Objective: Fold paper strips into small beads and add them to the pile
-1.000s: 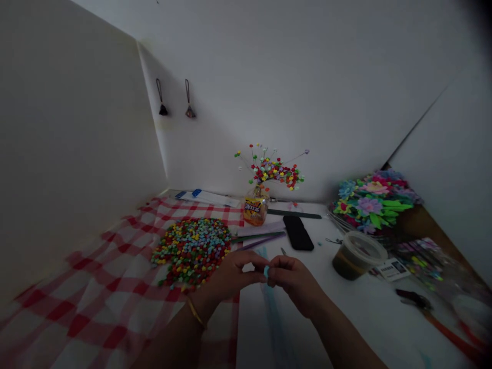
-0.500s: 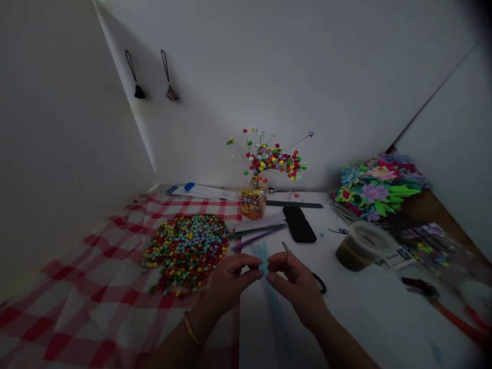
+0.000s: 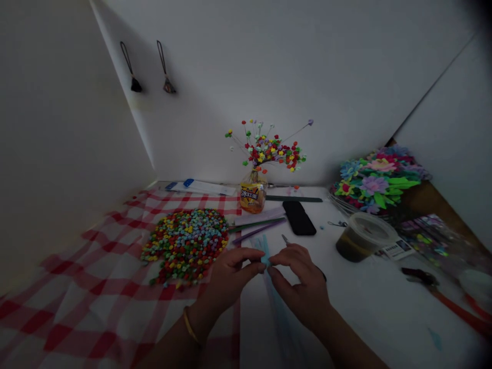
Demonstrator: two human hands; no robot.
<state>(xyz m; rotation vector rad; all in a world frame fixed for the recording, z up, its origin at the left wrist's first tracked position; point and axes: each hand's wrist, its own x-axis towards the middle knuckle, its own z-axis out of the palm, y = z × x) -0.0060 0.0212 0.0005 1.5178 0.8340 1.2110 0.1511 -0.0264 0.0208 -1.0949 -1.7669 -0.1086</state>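
Observation:
My left hand (image 3: 230, 271) and my right hand (image 3: 302, 282) meet over the white table, fingertips pinched together on a small light-blue paper piece (image 3: 265, 258). Under them lie long pale-blue paper strips (image 3: 282, 323) running toward me. A pile of small coloured folded stars (image 3: 186, 243) lies on the red-checked cloth (image 3: 77, 307) just left of my left hand. A gold bangle sits on my left wrist.
A bottle vase (image 3: 252, 195) with star stems stands at the back. A black phone (image 3: 299, 218), purple and green strips (image 3: 257, 228), a lidded tub (image 3: 363, 238), a bunch of paper flowers (image 3: 378, 179) and red-handled pliers (image 3: 442, 297) lie to the right.
The view has tilted and shifted a little. My hands stay together on the blue piece, the fingers working it and sinking slightly toward the table.

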